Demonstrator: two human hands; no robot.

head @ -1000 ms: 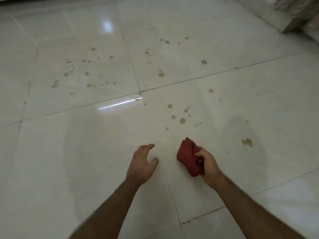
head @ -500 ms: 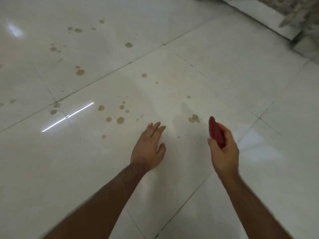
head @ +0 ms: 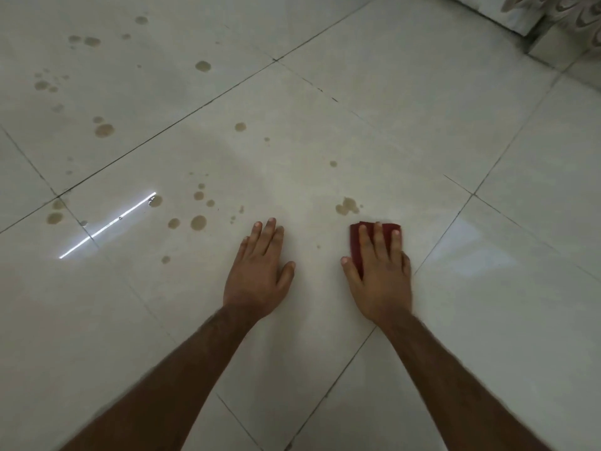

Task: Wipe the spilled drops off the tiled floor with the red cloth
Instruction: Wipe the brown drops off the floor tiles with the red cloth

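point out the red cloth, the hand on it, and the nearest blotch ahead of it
red cloth (head: 356, 244): head view, on its bare left part beside the fingers
right hand (head: 380, 278): head view, on its back
blotch (head: 348, 205): head view, on its middle

My single head camera looks steeply down and forward at the floor (head: 422, 125) from close above, both forearms reaching in from the bottom edge; there is no second view.
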